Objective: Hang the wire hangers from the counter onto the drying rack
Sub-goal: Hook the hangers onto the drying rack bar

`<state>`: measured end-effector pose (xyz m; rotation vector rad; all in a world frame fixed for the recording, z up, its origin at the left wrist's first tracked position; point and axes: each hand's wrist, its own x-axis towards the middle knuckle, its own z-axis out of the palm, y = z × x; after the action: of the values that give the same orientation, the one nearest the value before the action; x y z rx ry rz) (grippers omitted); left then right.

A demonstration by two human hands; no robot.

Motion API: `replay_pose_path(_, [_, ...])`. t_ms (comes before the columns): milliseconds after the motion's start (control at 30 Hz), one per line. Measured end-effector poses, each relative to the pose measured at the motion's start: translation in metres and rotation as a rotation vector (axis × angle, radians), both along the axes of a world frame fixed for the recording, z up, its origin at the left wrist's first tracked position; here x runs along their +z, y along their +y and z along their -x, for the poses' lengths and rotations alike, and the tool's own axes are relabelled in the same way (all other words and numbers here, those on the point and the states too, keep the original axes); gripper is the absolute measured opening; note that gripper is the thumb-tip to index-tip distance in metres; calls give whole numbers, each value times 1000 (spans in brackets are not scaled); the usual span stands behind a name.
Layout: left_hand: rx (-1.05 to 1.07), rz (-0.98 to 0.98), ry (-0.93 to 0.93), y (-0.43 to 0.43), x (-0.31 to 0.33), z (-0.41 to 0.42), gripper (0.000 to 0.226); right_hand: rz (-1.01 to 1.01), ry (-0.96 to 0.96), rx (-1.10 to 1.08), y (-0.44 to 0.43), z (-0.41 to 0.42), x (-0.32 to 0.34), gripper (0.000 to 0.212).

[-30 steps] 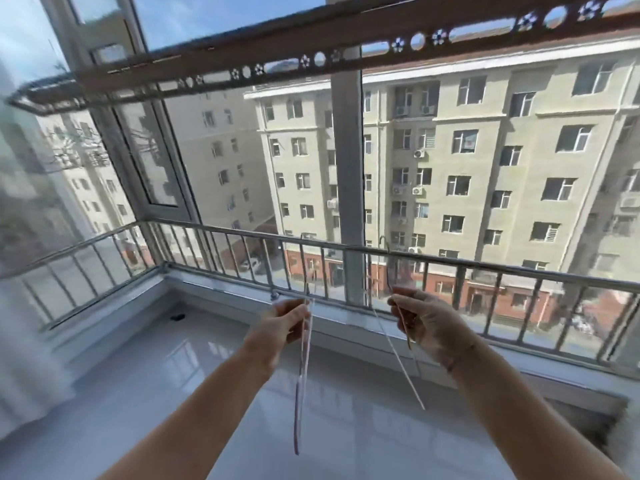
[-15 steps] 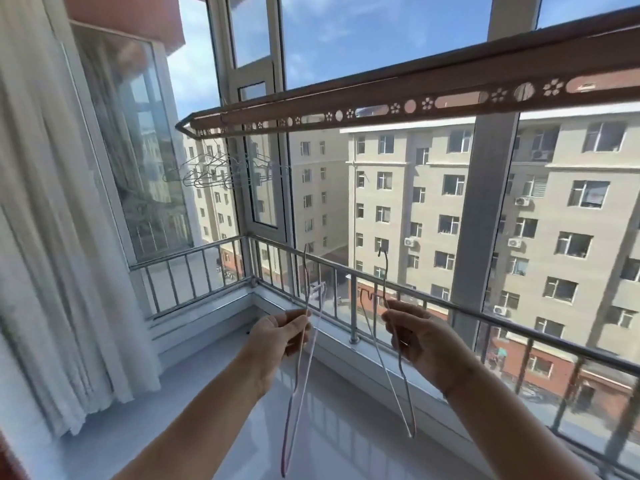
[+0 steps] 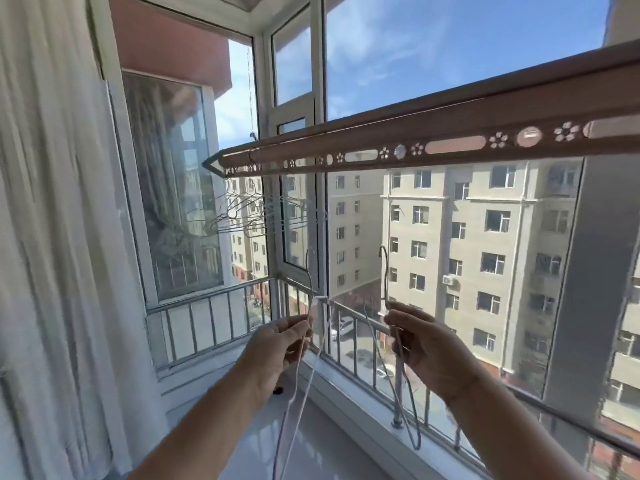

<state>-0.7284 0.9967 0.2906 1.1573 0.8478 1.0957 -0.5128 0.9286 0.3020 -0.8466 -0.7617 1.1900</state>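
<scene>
Left hand (image 3: 280, 348) pinches a white wire hanger (image 3: 300, 393) and right hand (image 3: 426, 351) a grey wire hanger (image 3: 401, 386), hooks up, well below the drying rack (image 3: 415, 136); they look light and springy, so gripping just under the hook seems best.

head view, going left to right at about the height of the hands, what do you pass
white curtain → left hand gripping a pale wire hanger → right hand gripping a grey wire hanger → grey window post
</scene>
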Motion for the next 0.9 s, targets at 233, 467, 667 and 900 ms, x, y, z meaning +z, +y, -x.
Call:
replay_pose_path(233, [-19,-43,-52,100,33,-16,14,-77,-32,-18,98,-2,35,21])
replay_pose_path(467, [-89,-137,-76,210,79,-19,18,-148,-83,-154,195,1,78,13])
replay_pose_path(667, [-158,-182,-95,302,116,-22,20,-178,-123,-278,274,20,113,13])
replay_pose_path(900, [-244,-215,-117,379,137,-25,15,-221,-134,-431,331,24,132,12])
